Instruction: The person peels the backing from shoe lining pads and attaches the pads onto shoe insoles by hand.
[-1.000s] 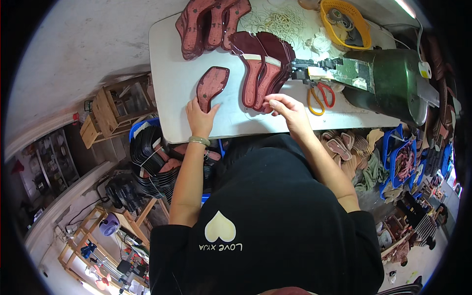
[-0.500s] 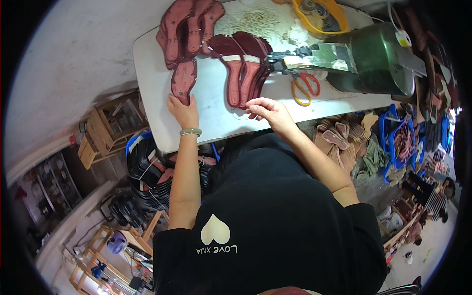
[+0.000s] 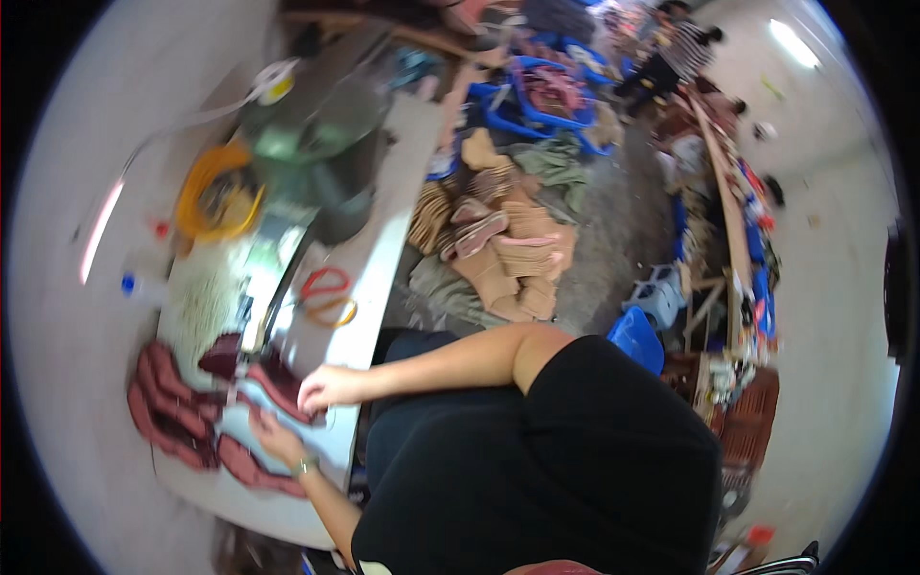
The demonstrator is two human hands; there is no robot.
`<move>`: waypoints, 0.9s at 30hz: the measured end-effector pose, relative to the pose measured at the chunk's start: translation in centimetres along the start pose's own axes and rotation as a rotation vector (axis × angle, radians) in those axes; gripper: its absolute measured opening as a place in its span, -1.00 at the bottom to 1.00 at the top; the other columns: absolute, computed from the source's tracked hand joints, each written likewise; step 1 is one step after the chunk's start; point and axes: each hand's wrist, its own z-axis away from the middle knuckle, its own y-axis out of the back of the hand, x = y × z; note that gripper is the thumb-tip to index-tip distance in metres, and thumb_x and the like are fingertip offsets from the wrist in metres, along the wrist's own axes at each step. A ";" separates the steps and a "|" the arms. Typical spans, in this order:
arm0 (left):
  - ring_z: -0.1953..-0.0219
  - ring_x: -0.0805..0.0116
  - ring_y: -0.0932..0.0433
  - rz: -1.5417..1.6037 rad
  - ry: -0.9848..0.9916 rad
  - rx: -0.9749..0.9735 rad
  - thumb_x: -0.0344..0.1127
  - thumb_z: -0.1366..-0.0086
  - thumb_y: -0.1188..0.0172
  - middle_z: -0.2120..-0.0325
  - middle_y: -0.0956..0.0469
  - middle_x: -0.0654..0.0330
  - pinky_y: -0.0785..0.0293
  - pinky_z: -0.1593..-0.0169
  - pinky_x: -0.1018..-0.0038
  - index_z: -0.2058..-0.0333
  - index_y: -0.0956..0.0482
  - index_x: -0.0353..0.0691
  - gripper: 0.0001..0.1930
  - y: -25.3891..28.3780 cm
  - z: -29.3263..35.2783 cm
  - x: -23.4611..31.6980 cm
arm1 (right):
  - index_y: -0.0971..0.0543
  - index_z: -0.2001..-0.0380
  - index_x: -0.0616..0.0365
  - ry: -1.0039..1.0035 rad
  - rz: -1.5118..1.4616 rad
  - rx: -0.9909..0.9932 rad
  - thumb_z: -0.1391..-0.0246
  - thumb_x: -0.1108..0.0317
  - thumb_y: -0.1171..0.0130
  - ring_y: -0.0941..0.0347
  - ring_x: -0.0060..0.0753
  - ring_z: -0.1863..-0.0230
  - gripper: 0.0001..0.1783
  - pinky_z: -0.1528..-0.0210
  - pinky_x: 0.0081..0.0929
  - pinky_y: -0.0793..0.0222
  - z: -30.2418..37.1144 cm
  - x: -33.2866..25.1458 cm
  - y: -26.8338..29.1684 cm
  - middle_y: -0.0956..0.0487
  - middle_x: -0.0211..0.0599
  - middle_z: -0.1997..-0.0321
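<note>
Soles (image 3: pixel 172 407) in dark red and pink lie piled at the far left corner of the white surface (image 3: pixel 398 196), one single sole (image 3: pixel 251 467) between them and the near edge. My left hand (image 3: pixel 278 441) is loosely spread beside that one, seemingly empty. My right hand (image 3: pixel 332 388) curls at the end of a dark red bundle (image 3: pixel 278 381); blur hides whether it grips. A hasty pull could tip the bundle over the near edge, and a stray wrist could nudge the scissors (image 3: pixel 322 290) off there too.
</note>
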 end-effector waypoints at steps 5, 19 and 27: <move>0.09 0.07 -0.46 0.400 -0.115 -0.107 -0.21 -0.41 0.26 0.03 -0.34 -0.16 -0.46 0.05 0.27 -0.14 0.00 -0.46 -0.52 3.5 4.8 6.2 | -0.61 0.44 0.22 0.158 0.359 0.108 0.01 0.29 -0.18 -0.56 -0.50 0.49 -0.80 0.47 -0.51 -0.44 0.1 -0.7 -0.9 -0.63 -0.27 0.50; -0.19 0.06 -0.21 1.391 -0.195 -0.603 0.16 -0.35 0.28 -0.16 -0.16 -0.14 -0.19 -0.20 0.21 -0.20 0.02 -0.50 -0.24 9.1 4.2 18.5 | -0.44 0.46 0.33 0.527 0.099 0.082 -0.03 0.26 -0.18 -0.48 -0.42 0.42 -0.71 0.34 -0.38 -0.35 2.2 -11.3 -2.7 -0.52 -0.12 0.51; -0.03 0.25 -0.36 1.128 0.068 -0.225 -0.21 -0.36 0.04 0.00 -0.38 -0.02 -0.22 -0.18 0.35 -0.05 -0.33 -0.48 -0.56 7.7 3.4 18.9 | -0.43 0.45 0.28 0.627 0.331 0.180 0.04 0.18 -0.23 -0.41 0.02 0.36 -0.65 0.31 -0.23 -0.29 2.4 -10.0 -3.2 -0.45 -0.05 0.48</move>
